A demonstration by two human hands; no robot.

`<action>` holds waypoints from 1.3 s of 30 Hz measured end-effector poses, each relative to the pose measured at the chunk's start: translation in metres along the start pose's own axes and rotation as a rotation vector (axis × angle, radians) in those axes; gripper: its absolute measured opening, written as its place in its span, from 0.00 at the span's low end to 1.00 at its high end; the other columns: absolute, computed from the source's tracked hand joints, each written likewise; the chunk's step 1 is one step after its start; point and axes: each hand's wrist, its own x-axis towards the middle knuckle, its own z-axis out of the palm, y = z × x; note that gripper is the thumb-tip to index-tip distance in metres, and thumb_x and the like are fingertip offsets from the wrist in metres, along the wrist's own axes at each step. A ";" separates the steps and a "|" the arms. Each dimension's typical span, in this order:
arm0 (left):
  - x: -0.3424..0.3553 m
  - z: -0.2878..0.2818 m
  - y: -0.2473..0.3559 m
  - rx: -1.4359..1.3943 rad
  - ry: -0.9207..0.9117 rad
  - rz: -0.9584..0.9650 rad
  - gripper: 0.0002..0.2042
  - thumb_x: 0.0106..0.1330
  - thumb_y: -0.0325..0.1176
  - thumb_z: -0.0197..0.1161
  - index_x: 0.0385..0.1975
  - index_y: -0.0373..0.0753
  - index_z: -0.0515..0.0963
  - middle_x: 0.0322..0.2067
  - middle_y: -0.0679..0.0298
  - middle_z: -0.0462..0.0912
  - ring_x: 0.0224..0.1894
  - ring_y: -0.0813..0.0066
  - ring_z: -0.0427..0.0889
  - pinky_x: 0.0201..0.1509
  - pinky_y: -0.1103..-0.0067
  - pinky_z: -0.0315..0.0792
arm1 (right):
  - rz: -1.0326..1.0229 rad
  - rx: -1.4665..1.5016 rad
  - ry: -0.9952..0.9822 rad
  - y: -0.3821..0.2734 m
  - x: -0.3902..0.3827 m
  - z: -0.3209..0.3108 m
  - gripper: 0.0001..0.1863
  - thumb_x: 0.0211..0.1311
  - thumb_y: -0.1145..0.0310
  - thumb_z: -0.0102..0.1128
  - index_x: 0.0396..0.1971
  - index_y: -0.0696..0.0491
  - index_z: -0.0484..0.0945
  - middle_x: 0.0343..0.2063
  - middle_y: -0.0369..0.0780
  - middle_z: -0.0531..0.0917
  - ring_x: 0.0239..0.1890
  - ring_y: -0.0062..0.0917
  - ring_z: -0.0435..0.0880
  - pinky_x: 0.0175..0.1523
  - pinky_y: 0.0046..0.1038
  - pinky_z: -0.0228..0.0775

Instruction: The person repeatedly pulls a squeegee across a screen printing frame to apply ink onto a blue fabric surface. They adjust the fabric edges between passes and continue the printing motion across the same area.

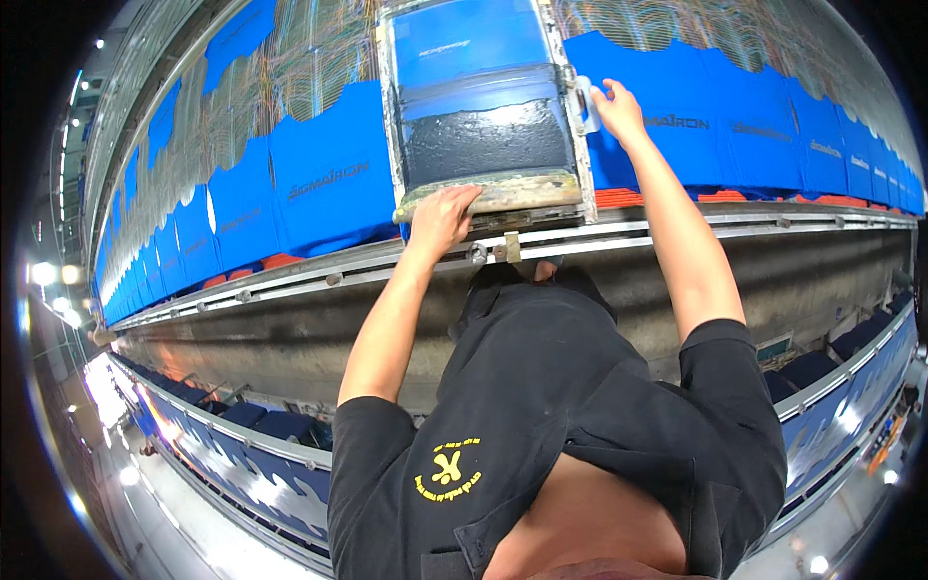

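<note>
A screen-printing frame with ink-smeared edges lies in front of me over blue fabric. Glossy black ink is spread across the lower half of its mesh, and blue shows through the upper part. Along the frame's near end lies a squeegee with a stained bar-shaped handle. My left hand is closed over the left end of that bar. At the frame's right side, my right hand has its fingers apart, beside a pale handle-like piece; whether it touches this piece I cannot tell.
Blue printed fabric panels run along the long table on both sides of the frame. A metal rail with small stops edges the table on my side. Behind me stands another long table with dark blue pieces on it.
</note>
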 end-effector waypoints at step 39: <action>0.181 -0.084 -0.147 0.178 -0.403 -0.353 0.33 0.57 0.69 0.70 0.47 0.44 0.92 0.37 0.56 0.92 0.45 0.52 0.91 0.51 0.61 0.83 | -0.618 -0.481 -0.199 -0.112 0.024 0.033 0.20 0.57 0.48 0.78 0.33 0.49 0.85 0.32 0.38 0.87 0.42 0.40 0.87 0.48 0.42 0.75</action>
